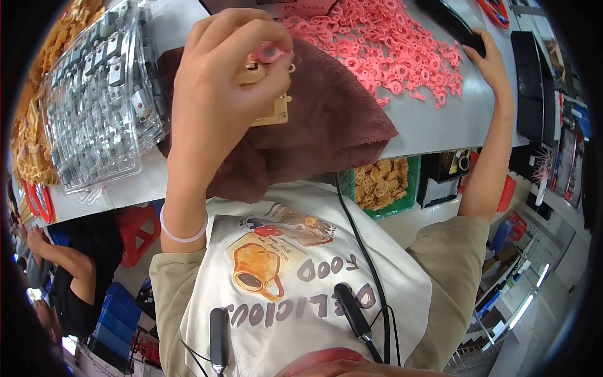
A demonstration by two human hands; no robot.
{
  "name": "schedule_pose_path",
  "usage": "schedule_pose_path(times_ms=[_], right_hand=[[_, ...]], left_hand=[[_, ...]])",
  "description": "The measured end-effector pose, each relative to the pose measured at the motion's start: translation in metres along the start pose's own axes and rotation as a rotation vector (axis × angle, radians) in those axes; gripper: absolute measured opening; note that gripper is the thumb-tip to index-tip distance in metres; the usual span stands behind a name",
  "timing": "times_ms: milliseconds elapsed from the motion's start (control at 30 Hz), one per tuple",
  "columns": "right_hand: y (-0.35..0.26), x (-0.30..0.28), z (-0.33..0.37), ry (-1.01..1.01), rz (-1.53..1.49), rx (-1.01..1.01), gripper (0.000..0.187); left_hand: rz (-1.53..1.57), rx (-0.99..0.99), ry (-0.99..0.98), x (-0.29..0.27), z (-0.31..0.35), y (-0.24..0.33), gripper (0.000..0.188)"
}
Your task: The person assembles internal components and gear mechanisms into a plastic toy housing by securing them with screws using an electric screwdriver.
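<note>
My left hand [217, 75] is closed around a beige plastic housing [276, 114], raised over a dark brown cloth [333, 100]. At its fingertips a pink ring-shaped piece [270, 53] with a dark centre lies against the housing. The palm and fingers hide much of the housing. Far to the right, my right hand [493, 66] has its fingers around the near end of a long black tool [449, 22], which rests at the table's far side; its exact kind does not show. A heap of pink ring-shaped plastic pieces [383, 47] spreads between the hands.
Clear plastic trays of small metal motors [116, 66] stand left of my left arm, with beige parts [34, 147] beyond. Below the table edge sits a green bin [411, 188] of yellowish parts. Red-handled tools [38, 201] lie at left, near a co-worker's arm [69, 257].
</note>
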State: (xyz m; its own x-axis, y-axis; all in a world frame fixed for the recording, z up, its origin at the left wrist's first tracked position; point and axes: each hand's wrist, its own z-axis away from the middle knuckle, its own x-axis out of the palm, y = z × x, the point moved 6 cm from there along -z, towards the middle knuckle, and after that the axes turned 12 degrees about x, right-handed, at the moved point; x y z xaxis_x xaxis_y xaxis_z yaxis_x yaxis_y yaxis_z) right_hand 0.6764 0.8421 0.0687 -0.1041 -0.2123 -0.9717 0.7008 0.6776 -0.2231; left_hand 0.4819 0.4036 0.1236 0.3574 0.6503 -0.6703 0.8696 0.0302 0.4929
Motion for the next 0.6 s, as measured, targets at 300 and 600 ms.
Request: schedule_pose_path(times_ms=[300, 600], right_hand=[[-0.042, -0.007, -0.002, 0.197, 0.043, -0.265, 0.048], [-0.136, -0.144, 0.048, 0.222, -1.067, -0.457, 0.043]], left_hand=[[-0.009, -0.013, 0.104, 0.002, 0.004, -0.005, 0.014], [0.059, -0.051, 0.132, 0.003, 0.006, -0.007, 0.017]])
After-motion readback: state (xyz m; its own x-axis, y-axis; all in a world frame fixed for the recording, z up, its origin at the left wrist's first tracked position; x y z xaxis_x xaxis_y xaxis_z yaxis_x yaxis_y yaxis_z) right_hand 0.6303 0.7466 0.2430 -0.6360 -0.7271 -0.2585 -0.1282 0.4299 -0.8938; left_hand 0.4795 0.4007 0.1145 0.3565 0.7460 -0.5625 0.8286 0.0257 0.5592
